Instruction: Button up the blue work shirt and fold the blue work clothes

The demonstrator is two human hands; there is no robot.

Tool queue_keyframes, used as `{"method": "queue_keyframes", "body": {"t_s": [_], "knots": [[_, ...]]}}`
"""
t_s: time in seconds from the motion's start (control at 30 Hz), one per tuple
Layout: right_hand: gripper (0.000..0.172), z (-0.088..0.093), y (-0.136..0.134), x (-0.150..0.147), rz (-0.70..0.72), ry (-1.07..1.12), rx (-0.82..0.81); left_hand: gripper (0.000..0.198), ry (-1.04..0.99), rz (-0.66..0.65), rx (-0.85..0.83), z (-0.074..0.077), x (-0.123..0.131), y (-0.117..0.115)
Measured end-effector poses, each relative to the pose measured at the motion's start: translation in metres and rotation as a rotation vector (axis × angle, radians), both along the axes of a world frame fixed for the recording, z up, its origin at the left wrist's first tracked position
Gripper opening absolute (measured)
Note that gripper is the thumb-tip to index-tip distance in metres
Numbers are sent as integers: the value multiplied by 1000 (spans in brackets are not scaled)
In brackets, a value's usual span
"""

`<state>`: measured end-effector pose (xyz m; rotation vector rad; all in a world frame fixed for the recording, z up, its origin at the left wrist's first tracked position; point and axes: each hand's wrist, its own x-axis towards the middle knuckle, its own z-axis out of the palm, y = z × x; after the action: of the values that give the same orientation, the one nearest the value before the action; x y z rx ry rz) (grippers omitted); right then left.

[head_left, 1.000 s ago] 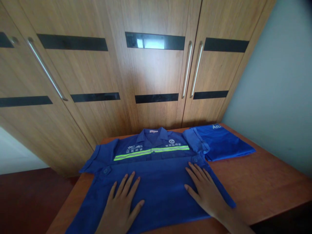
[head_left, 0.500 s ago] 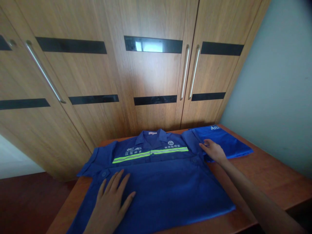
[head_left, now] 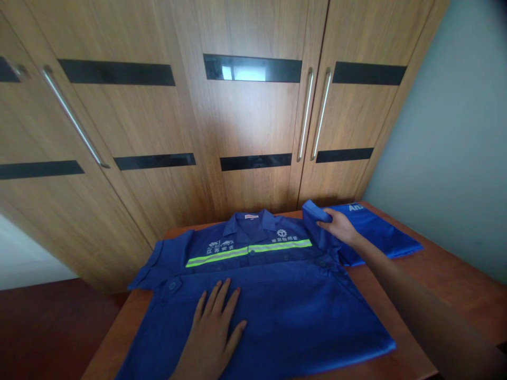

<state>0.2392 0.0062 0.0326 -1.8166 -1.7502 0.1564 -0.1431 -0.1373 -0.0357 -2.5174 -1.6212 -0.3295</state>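
Note:
A blue work shirt (head_left: 285, 306) with a yellow-green reflective stripe (head_left: 249, 248) lies spread face up on a brown wooden table (head_left: 447, 279). My left hand (head_left: 212, 332) lies flat on the shirt's lower front, fingers stretched out. My right hand (head_left: 336, 224) reaches to the shirt's right sleeve (head_left: 315, 221) and grips its edge, lifting it off the table. A folded blue garment (head_left: 380, 235) lies just to the right of that sleeve.
A wooden wardrobe (head_left: 237, 116) with black strips and long metal handles (head_left: 312, 113) stands right behind the table. A grey wall (head_left: 455, 132) rises on the right. Dark red floor (head_left: 43, 327) shows on the left.
My right hand left the shirt's front, reached to the right sleeve, gripped it and raised it. My left hand slid a little to the right on the shirt.

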Motion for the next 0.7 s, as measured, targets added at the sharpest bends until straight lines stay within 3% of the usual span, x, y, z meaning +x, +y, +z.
{"method": "queue_keyframes", "body": {"t_s": [0.1,0.23,0.3,0.43,0.53,0.7], "knots": [[35,-3,-15,-8,110,-53,-36,57,10,5,-8,1,1,1],[33,-17,-46,-23,476,-307,-100,55,20,6,-18,1,2,0],[35,-27,-61,-25,579,-426,-97,55,19,3,-12,2,2,0],[44,-53,-81,-20,513,-398,-44,55,15,-2,-13,3,2,0],[51,-69,-91,-15,540,-374,-66,55,19,2,-22,2,1,0],[58,-62,-92,-13,574,-319,-152,54,-13,7,-27,1,0,-1]]}}
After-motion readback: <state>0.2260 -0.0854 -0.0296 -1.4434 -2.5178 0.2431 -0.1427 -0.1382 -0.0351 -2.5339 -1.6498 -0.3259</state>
